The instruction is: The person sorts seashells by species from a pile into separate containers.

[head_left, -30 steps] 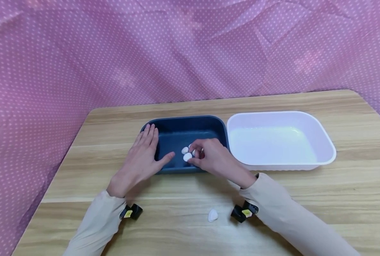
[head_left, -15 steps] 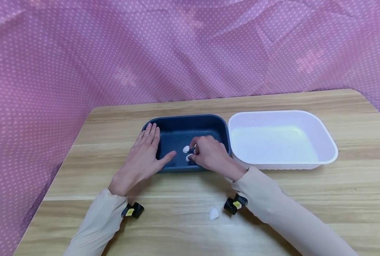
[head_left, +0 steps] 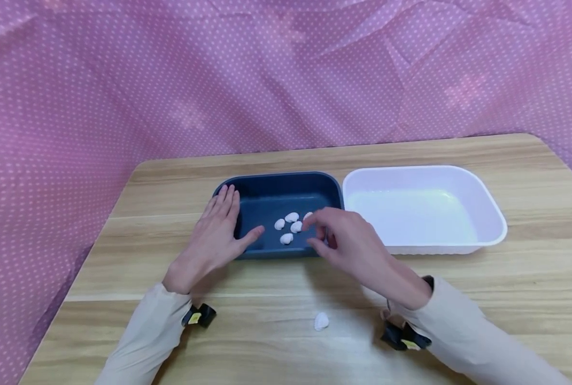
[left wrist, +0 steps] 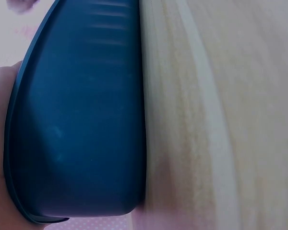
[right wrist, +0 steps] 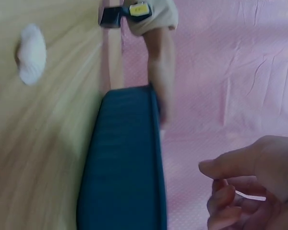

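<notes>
Several small white seashells [head_left: 286,238] lie in a loose cluster on the floor of the dark blue tray [head_left: 267,254]. My left hand [head_left: 214,230] rests on the tray's left end with fingers straight and thumb spread over the inside. Above the tray's front right corner is my right hand [head_left: 350,240], its thumb and index finger apart and its other fingers loosely bent. Nothing shows between them, and in the right wrist view the fingers [right wrist: 225,196] are beside the tray's wall. One shell at the cluster's right is partly covered by that hand.
A white tray [head_left: 425,249] stands against the blue tray's right side. Another white seashell [head_left: 321,321] lies on the wooden table [head_left: 247,342] in front, between my forearms. Pink dotted cloth [head_left: 286,80] hangs behind the table.
My right hand was pinching at a shell in the cluster; it has let go and drawn back to the right, uncovering more shells. The left hand stays in place.
</notes>
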The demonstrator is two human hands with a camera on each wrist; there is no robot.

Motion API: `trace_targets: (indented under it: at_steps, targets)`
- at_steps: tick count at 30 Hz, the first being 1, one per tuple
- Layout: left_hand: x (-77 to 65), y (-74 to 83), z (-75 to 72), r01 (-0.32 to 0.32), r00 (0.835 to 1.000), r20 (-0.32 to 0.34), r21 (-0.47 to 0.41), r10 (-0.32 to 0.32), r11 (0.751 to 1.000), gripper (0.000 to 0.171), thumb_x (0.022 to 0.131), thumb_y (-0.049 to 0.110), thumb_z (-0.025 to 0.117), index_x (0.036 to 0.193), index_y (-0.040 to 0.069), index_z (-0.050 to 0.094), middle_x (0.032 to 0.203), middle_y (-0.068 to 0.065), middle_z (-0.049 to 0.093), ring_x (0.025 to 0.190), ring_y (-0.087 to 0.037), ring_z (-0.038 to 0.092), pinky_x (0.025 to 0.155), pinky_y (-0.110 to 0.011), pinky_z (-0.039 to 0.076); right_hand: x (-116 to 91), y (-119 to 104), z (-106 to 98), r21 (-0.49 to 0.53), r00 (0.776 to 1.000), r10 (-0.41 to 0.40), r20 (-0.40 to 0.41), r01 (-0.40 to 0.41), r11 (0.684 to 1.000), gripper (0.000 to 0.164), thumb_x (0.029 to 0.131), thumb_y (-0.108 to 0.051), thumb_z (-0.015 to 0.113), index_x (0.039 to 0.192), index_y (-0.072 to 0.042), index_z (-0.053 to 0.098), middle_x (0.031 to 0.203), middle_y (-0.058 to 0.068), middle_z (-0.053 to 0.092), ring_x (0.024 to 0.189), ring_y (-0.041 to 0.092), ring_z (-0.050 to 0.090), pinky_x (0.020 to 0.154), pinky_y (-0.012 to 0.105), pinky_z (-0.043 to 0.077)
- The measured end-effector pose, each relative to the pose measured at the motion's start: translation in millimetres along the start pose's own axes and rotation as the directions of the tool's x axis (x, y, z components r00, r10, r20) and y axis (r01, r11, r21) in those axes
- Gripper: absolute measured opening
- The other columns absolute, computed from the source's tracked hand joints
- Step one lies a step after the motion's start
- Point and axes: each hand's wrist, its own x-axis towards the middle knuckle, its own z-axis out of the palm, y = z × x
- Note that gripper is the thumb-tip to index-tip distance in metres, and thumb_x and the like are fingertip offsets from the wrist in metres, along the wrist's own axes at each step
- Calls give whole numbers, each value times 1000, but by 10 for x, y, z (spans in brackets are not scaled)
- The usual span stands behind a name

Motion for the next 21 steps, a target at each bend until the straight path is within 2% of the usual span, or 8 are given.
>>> trace_targets:
  at_steps: [5, 10, 16, 21]
  targets:
    - [-3, 6, 6, -3, 1000, -5, 0, 3, 1000, 100, 91, 71, 36, 153, -3, 8, 161, -17, 3, 148, -27, -5, 119, -45, 1, -212, -10, -55, 26, 997, -49, 61, 47, 999, 14, 82, -2, 74, 93, -10, 71, 71, -9, 52, 58, 9, 48, 50, 19, 41]
    - [0, 9, 14, -9, 1000, -10, 4, 10, 1000, 100, 91, 71, 36, 153, -3, 8, 160, -18, 3, 148, -27, -5, 119, -45, 2, -379, 31, 5, 19, 989, -24, 143, 22, 1000, 14, 80, -3, 74, 89, -12, 70, 71, -12, 54, 59, 6, 49, 52, 18, 42]
    - [6, 12, 10, -10, 1000, -4, 4, 10, 1000, 100, 91, 71, 35, 153, -2, 8, 161, -17, 3, 148, -27, -6, 119, -45, 1, -560, 64, 118, 5, 951, 22, 307, -25, 1000, 19, 75, -9, 80, 89, -18, 70, 71, -16, 51, 64, 3, 46, 56, 19, 41]
    - [-4, -4, 4, -10, 1000, -3, 9, 10, 1000, 100, 91, 71, 34, 153, -3, 8, 160, -18, 3, 148, -27, -6, 119, -45, 1, -615, 80, 211, -40, 919, 71, 388, -60, 997, 23, 73, -16, 83, 91, -20, 70, 70, -15, 46, 67, 3, 44, 56, 22, 37]
